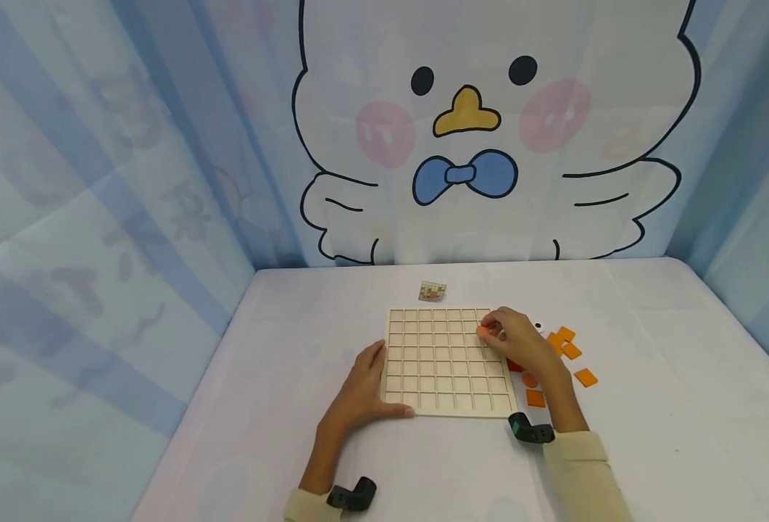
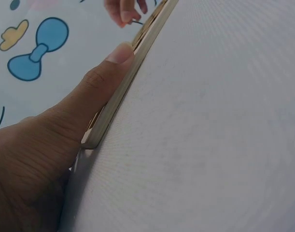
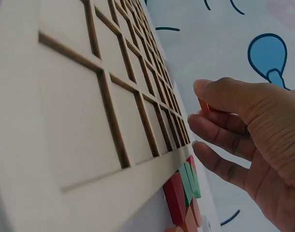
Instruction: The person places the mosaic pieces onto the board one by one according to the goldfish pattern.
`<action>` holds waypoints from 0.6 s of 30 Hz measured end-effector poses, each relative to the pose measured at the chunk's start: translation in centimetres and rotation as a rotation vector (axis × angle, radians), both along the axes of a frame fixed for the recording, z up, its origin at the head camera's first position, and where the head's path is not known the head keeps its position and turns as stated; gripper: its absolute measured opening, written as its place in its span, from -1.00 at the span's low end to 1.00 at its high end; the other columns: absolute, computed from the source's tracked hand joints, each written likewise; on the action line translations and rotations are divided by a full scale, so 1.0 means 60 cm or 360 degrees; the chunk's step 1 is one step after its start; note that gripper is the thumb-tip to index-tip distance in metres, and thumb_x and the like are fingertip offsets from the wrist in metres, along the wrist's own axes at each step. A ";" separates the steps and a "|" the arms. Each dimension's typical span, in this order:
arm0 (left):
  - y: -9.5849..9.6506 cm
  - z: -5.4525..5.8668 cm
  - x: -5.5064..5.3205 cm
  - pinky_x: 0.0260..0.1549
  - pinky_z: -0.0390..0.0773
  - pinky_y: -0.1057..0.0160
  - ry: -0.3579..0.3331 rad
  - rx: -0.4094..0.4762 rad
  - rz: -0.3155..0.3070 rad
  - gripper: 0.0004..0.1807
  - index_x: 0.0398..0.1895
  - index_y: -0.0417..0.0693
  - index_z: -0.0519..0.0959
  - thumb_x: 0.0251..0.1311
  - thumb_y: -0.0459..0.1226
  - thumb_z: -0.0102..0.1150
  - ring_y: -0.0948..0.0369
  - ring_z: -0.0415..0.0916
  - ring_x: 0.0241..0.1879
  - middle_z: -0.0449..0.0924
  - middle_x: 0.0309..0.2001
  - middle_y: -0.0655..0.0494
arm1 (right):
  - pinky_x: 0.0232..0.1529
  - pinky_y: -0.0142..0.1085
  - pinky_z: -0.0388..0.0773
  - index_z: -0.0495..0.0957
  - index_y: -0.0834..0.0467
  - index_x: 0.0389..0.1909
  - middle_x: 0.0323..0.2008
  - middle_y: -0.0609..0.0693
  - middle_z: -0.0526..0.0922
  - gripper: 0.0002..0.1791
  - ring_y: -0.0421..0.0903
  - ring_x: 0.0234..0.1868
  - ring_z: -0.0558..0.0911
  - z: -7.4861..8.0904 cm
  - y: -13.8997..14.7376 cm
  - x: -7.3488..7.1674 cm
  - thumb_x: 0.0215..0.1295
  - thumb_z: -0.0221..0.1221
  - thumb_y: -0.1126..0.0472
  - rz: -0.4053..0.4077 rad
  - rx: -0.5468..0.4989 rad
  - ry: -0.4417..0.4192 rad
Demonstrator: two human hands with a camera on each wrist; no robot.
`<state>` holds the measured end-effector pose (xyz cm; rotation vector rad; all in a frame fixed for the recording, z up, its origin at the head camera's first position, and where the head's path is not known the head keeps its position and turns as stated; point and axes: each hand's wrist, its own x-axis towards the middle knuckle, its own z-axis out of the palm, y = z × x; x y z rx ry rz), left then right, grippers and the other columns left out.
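Observation:
A pale wooden board (image 1: 439,355) with a grid of square recesses lies on the table. Around its near left corner, my left hand (image 1: 361,391) has the fingers against the left side and the thumb (image 2: 120,55) stretched along the front edge. Over the far right corner of the board, my right hand (image 1: 521,341) pinches a small orange piece (image 3: 204,106) between thumb and fingertips. In the right wrist view, that piece shows as a thin edge, held above the grid.
Loose orange square tiles (image 1: 585,377), an orange disc (image 1: 530,380) and a red piece (image 1: 514,365) lie right of the board. Green pieces (image 3: 187,181) show beside the red one. Behind the board is a small patterned card (image 1: 432,291). A printed curtain (image 1: 462,217) hangs behind the table.

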<state>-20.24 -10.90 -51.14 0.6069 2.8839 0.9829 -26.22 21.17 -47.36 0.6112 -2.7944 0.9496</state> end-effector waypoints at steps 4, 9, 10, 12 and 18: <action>0.001 -0.002 0.000 0.44 0.16 0.00 0.0002 -0.0007 -0.0009 0.44 0.55 -0.16 -0.06 -0.32 0.33 0.48 0.02 -0.08 0.53 -0.07 0.54 -0.06 | -0.18 -0.18 0.65 0.57 0.34 -0.10 -0.18 0.15 0.62 -0.72 -0.03 -0.23 0.62 -0.004 -0.014 -0.005 0.25 0.29 0.26 0.0036 -0.0018 0.0000; 0.002 -0.003 -0.001 0.44 0.16 0.00 -0.0009 -0.0017 -0.0010 0.44 0.56 -0.15 -0.07 -0.32 0.34 0.46 0.03 -0.08 0.53 -0.07 0.54 -0.06 | -0.18 -0.16 0.64 0.58 0.32 -0.13 -0.19 0.15 0.63 -0.75 -0.02 -0.24 0.63 -0.005 -0.034 -0.009 0.25 0.28 0.27 0.0089 -0.0029 0.0027; 0.002 -0.002 0.000 0.44 0.15 0.00 -0.0015 -0.0015 -0.0007 0.44 0.56 -0.15 -0.07 -0.32 0.34 0.46 0.03 -0.08 0.53 -0.07 0.54 -0.05 | -0.18 -0.16 0.64 0.59 0.32 -0.14 -0.20 0.14 0.64 -0.76 -0.03 -0.24 0.63 -0.004 -0.039 -0.009 0.25 0.29 0.26 0.0094 -0.0030 0.0030; 0.002 0.000 0.000 0.44 0.16 -0.01 -0.0022 -0.0006 -0.0001 0.44 0.56 -0.14 -0.06 -0.32 0.34 0.47 0.03 -0.08 0.52 -0.07 0.54 -0.05 | -0.21 -0.19 0.63 0.60 0.30 -0.15 -0.20 0.13 0.65 -0.77 -0.04 -0.25 0.63 -0.001 -0.051 -0.010 0.26 0.28 0.24 0.0109 -0.0030 0.0030; 0.002 0.002 -0.001 0.43 0.17 0.00 -0.0009 -0.0009 -0.0002 0.42 0.55 -0.14 -0.04 -0.32 0.34 0.47 0.02 -0.07 0.52 -0.05 0.54 -0.05 | -0.25 -0.29 0.59 0.61 0.27 -0.15 -0.24 0.08 0.64 -0.78 -0.08 -0.26 0.62 0.007 -0.089 -0.015 0.26 0.27 0.23 0.0176 0.0031 -0.0004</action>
